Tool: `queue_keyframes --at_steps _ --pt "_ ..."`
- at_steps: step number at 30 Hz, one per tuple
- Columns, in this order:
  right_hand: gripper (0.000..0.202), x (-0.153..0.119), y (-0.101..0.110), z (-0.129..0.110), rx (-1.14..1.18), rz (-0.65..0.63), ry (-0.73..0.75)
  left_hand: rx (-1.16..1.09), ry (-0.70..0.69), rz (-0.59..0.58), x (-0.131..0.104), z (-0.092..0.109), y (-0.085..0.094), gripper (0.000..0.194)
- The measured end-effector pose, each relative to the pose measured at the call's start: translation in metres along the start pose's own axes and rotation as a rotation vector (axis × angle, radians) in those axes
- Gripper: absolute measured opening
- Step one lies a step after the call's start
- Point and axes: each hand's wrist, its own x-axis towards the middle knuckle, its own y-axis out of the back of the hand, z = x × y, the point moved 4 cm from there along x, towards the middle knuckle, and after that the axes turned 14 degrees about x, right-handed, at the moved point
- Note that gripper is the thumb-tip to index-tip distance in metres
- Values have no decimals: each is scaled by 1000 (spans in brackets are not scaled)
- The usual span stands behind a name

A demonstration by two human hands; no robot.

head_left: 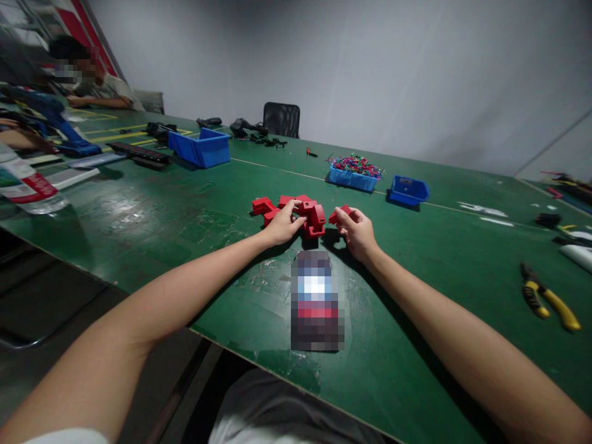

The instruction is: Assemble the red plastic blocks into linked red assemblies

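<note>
A cluster of red plastic blocks (309,213) lies on the green table (185,228) in front of me. My left hand (282,225) rests on the cluster, its fingers curled over a red block in the middle. My right hand (356,231) is just right of the cluster and pinches a small red piece (340,213) between thumb and fingers. One more red block (261,205) sits at the cluster's left end, untouched.
A blurred flat object (317,302) lies between my forearms. Blue bins (201,148) (407,190), a tray of coloured bits (354,172), yellow-handled pliers (548,302), a bottle (28,185) and tools dot the table. Another person (87,80) sits far left.
</note>
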Motion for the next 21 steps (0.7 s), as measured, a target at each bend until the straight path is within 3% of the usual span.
queue_keyframes --at_steps 4,10,21 --pt "45 -4 -2 -5 -124 7 113 -6 2 5 0 0 0 33" --pt "55 -4 -2 -3 -131 -9 102 22 -1 3 0 -1 0 31" --pt "48 -4 -4 -2 -138 -61 107 13 -4 0 0 -1 0 32"
